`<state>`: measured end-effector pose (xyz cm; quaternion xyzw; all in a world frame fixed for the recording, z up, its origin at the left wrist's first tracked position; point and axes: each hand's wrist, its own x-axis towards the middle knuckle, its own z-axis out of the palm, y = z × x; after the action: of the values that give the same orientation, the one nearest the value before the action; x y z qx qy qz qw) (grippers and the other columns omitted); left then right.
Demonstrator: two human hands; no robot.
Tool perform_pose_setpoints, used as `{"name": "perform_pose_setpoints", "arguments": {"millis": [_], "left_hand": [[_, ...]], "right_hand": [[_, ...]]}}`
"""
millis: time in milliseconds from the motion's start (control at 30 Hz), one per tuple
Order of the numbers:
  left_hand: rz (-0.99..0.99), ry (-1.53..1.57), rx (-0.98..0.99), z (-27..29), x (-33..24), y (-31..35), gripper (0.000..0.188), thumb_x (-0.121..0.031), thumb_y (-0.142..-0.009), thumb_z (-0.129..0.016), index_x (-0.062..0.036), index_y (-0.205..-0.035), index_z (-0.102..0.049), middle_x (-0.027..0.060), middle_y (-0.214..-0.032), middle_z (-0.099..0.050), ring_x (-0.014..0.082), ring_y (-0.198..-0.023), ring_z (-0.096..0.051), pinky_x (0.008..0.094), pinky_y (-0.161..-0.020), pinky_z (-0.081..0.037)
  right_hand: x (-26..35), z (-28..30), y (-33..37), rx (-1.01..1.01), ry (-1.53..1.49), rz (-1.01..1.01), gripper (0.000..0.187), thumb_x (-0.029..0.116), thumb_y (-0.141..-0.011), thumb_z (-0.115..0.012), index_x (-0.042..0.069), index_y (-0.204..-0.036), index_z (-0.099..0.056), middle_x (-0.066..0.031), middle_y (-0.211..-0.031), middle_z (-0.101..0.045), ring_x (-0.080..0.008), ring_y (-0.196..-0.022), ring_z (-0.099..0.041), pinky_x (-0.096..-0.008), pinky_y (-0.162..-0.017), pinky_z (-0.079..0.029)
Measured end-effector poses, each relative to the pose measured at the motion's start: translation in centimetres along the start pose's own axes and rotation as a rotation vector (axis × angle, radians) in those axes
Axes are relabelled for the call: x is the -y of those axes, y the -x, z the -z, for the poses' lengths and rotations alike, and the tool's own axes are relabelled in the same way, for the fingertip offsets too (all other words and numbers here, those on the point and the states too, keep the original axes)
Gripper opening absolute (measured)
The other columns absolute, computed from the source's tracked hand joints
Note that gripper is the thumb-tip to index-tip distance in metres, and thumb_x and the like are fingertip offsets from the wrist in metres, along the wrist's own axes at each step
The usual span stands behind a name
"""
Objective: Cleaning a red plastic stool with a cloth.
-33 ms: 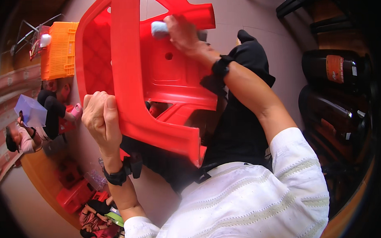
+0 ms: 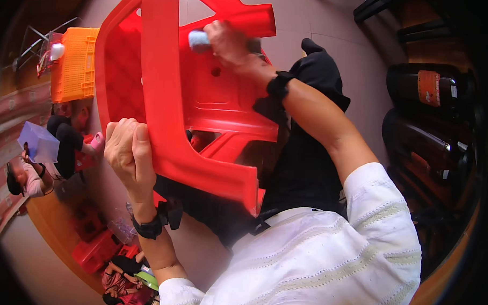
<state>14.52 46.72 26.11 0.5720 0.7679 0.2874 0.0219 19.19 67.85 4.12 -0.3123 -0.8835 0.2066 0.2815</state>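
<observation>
A red plastic chair (image 2: 163, 74) is tipped over in front of me, its frame and openings facing up toward me. At its left side my left hand (image 2: 128, 154) is closed round the edge of the frame. My right hand (image 2: 230, 48), smeared a little by motion, is inside the chair against a flat panel with a round hole. A light blue cloth or sponge (image 2: 199, 39) sticks out from its fingers; which of the two I cannot tell. The rest of it is hidden by the hand.
Dark glossy jars or bins (image 2: 427, 87) stand along the right. An orange plastic crate (image 2: 73, 64) is at the upper left. Below it a person holds a translucent box (image 2: 39, 141). Another person sits farther down, near red stools (image 2: 97, 252).
My right hand and the light blue cloth or sponge have shifted slightly left across the panel. My left hand keeps its grip on the chair, which has barely moved.
</observation>
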Motion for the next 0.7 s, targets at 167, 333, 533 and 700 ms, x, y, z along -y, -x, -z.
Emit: {"name": "perform_pose_setpoints", "arguments": {"millis": [167, 333, 533, 700], "left_hand": [[0.010, -0.009, 0.036, 0.1, -0.2, -0.1, 0.031, -0.017, -0.091, -0.042, -0.0027, -0.065, -0.032, 0.0064, -0.062, -0.028, 0.0190, -0.061, -0.027, 0.0322, -0.061, -0.025], [-0.068, 0.032, -0.015, -0.1, 0.1, -0.3, 0.024, -0.014, -0.082, -0.051, -0.0015, -0.062, -0.050, 0.0057, -0.056, -0.038, 0.0195, -0.053, -0.034, 0.0321, -0.059, -0.026], [0.009, -0.019, 0.010, -0.1, -0.2, 0.0, 0.033, -0.023, -0.089, -0.041, -0.0008, -0.065, -0.038, 0.0072, -0.063, -0.033, 0.0195, -0.062, -0.032, 0.0330, -0.059, -0.026], [0.017, -0.030, -0.007, -0.1, -0.1, 0.2, 0.033, -0.023, -0.090, -0.040, 0.0004, -0.067, -0.037, 0.0081, -0.064, -0.033, 0.0195, -0.063, -0.032, 0.0332, -0.058, -0.026]], "right_hand": [[2.2, -3.4, -1.0, 0.072, 0.088, 0.138, 0.021, 0.006, -0.070, -0.062, 0.005, -0.091, -0.061, -0.0107, -0.101, -0.059, -0.0263, -0.099, -0.056, -0.0379, -0.076, -0.048], [2.9, -3.1, -0.7, 0.158, 0.030, 0.251, 0.021, 0.008, -0.070, -0.062, 0.007, -0.092, -0.063, -0.0077, -0.101, -0.059, -0.0258, -0.103, -0.053, -0.0389, -0.075, -0.047], [4.5, -2.9, 1.9, 0.322, -0.059, 0.468, 0.017, 0.016, -0.067, -0.067, 0.013, -0.084, -0.068, -0.0017, -0.096, -0.060, -0.0228, -0.100, -0.053, -0.0387, -0.073, -0.049], [7.2, -2.7, 6.3, 0.538, -0.164, 0.533, 0.013, 0.016, -0.070, -0.064, 0.013, -0.082, -0.069, -0.0017, -0.099, -0.059, -0.0242, -0.099, -0.053, -0.0389, -0.067, -0.049]]}}
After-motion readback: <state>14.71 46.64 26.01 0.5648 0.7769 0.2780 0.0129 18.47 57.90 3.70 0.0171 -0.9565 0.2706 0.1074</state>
